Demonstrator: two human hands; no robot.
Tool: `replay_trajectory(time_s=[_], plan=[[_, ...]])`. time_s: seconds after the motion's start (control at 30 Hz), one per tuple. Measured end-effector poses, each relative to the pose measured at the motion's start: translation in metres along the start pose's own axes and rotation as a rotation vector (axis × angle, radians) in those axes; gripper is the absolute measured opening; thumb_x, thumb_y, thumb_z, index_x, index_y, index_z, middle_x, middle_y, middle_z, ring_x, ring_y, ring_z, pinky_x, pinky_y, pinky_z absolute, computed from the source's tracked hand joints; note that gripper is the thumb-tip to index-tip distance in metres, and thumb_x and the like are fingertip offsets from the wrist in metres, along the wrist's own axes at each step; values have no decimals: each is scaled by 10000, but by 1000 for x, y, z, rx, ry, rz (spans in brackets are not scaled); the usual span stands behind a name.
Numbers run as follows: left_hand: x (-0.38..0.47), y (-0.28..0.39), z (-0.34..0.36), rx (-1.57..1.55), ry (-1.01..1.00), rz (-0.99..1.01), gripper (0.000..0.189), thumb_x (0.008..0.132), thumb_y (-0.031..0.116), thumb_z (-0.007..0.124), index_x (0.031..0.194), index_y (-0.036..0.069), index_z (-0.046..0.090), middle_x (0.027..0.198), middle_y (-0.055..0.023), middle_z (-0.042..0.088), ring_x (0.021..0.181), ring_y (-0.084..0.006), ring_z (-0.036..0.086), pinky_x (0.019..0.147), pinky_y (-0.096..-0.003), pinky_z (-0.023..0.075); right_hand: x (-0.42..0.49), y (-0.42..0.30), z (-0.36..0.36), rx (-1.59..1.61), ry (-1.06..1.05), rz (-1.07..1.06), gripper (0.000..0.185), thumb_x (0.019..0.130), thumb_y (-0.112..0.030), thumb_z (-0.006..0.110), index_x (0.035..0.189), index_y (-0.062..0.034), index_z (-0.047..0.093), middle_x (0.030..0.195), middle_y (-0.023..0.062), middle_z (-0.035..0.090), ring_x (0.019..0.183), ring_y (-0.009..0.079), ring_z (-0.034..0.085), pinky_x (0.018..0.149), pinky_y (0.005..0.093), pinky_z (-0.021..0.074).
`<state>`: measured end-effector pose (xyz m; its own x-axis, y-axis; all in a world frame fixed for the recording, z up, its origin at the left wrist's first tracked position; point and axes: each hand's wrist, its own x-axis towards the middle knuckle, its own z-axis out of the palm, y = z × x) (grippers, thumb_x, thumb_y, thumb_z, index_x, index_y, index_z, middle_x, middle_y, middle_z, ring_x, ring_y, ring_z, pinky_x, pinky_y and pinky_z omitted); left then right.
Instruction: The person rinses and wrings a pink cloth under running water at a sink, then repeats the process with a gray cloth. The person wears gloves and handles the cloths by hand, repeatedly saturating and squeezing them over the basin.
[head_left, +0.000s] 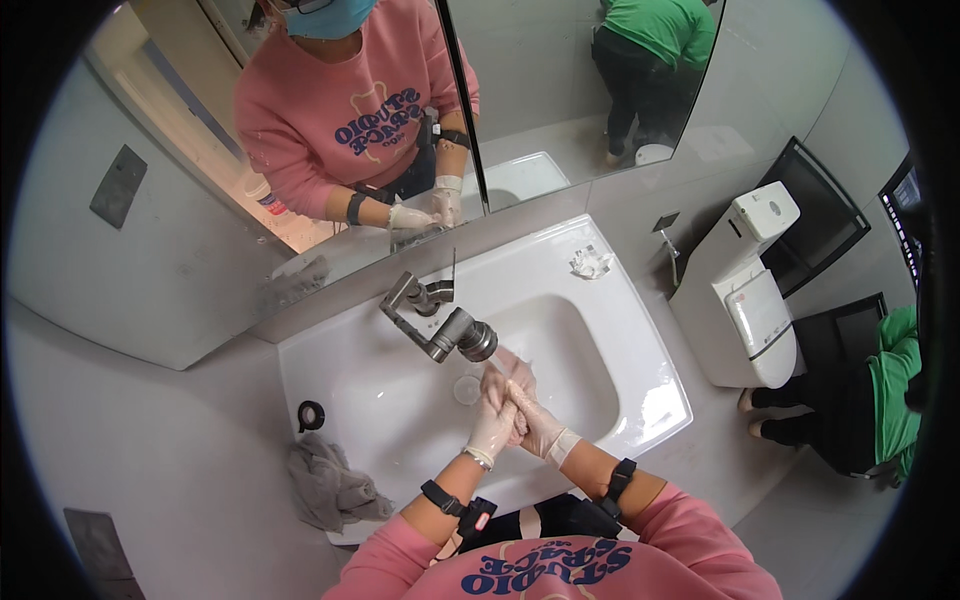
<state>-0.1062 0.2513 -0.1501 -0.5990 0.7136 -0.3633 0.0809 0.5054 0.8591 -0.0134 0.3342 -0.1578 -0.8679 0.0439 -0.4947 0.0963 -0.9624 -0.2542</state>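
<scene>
Both of my hands wear thin whitish gloves and meet over the white ceramic washbasin (645, 367). Bunched between my left hand (493, 431) and my right hand (541, 426) is a wet pinkish cloth (516, 369), partly hidden by the fingers and blurred by motion. Water runs onto it from the grey metal swivel faucet (456, 336), whose spout hangs just above my fingers. Left of the cloth, the round drain stopper (466, 390) shows in the bowl.
A grey rag (334, 484) drapes over the basin's left edge, near a roll of black tape (310, 415). Crumpled clear plastic (591, 262) lies on the back right corner. A mirror (360, 112) spans the wall behind. Right stand a toilet (739, 300) and a bending person in green (892, 382).
</scene>
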Motion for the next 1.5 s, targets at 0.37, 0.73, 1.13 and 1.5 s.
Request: replay_trajectory(time_s=[0.37,0.73,1.13,1.5], plan=[[4,-43,-54,-804,-303,-310,830,857,724,291,1464,159,235,1425,-58,365,1320,-210,322,1109,-362,236,-23,14,41,633,-186,68,423,860,-313,591,1170,-46,486,964,111,539,787,190,530,552,217,424],[24,6,-61,-963,-291,-71,401,821,203,663,1168,81,505,1059,-20,568,1002,-153,561,878,-322,480,-26,-38,46,-470,-237,178,289,828,-208,639,1049,-62,522,843,44,565,682,115,544,555,225,442],[-1,24,-74,-1119,-353,-436,493,820,103,688,1228,190,426,1166,-23,515,1100,-192,506,799,-521,495,-4,-40,36,-1897,243,-378,523,632,-125,742,1105,-38,537,965,224,615,863,319,636,719,374,529],[-30,9,-45,-314,24,396,311,724,-7,742,977,103,599,970,-2,587,910,-145,594,799,-302,511,-10,-8,-34,48,3,13,1028,835,-390,688,1487,-197,-83,1411,121,351,1241,278,447,968,382,463]])
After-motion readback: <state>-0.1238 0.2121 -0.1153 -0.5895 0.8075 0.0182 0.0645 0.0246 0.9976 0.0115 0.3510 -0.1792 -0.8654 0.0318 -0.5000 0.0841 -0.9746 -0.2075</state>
